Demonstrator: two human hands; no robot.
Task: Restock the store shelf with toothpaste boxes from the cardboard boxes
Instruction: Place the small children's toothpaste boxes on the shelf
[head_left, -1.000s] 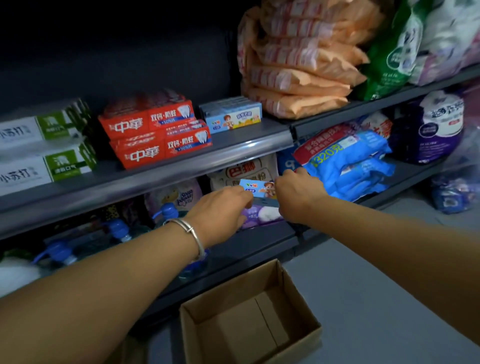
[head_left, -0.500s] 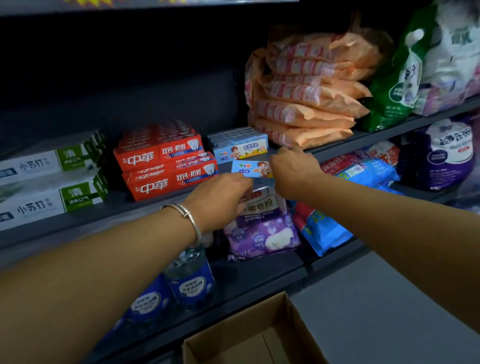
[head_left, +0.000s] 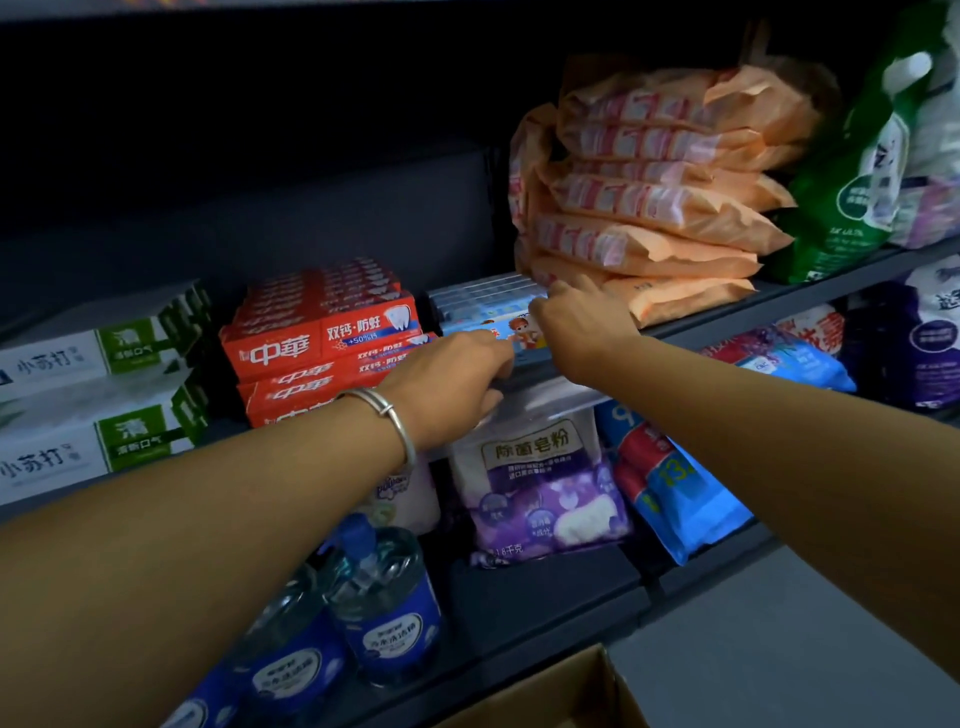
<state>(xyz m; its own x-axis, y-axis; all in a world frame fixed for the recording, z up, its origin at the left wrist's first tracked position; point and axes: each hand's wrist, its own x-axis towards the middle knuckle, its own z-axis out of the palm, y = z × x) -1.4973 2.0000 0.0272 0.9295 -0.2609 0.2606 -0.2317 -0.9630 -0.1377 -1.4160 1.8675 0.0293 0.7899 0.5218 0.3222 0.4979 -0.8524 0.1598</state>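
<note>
Light-blue cardboard toothpaste box (head_left: 514, 332) sits mid-frame at the grey metal shelf (head_left: 779, 306) edge, atop matching boxes, pinched between curled left hand (head_left: 449, 387) and right hand (head_left: 579, 322) fingers.

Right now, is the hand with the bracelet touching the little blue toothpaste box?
Touching. In the head view, the left hand has its fingertips on the blue toothpaste box's near-left end.

Both forearms are bare, no sleeves; a plain silver bangle (head_left: 384, 415) circles the left wrist
</note>
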